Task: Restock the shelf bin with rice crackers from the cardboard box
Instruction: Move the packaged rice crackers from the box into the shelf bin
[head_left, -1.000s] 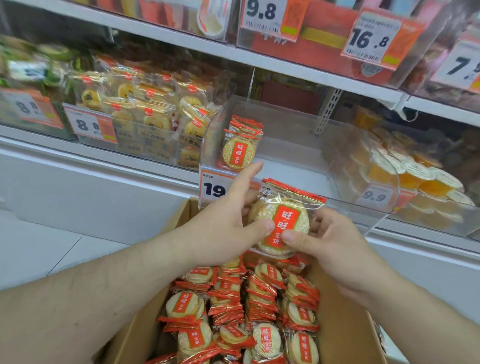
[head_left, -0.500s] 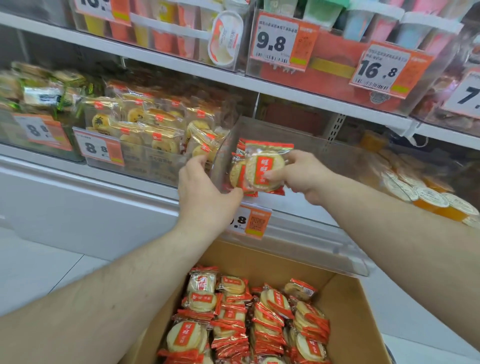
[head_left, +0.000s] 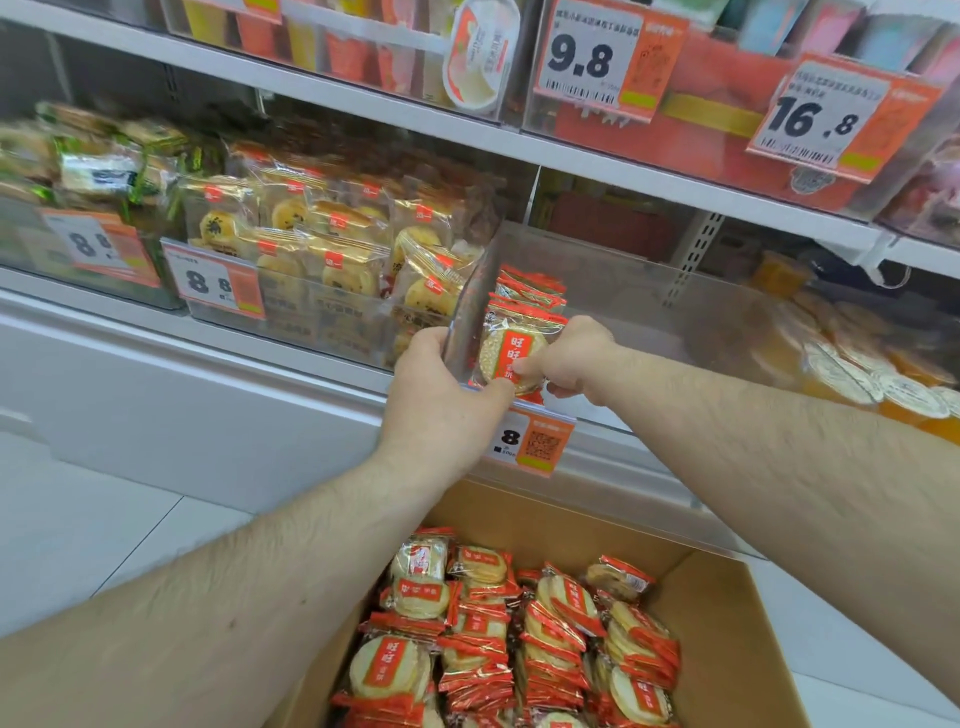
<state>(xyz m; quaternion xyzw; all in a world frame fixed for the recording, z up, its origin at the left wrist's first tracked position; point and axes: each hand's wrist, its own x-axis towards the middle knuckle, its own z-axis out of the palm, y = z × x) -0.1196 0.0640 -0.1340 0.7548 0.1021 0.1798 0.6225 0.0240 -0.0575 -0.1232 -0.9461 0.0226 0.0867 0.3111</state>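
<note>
Shop aisle: price tags (head_left: 587, 60) on shelf (head_left: 311, 85), clear bins of packaged snacks (head_left: 322, 244).

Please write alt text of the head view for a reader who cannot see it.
The right hand pinches a rice cracker pack upright in the clear shelf bin, while the left hand grips the bin's front left corner. Below, a cardboard box holds many more packs.

One camera on the person's head, looking forward and down, shelf bin (head_left: 597, 270) close at 12 o'clock, cardboard box (head_left: 727, 649) near at 6 o'clock
</note>
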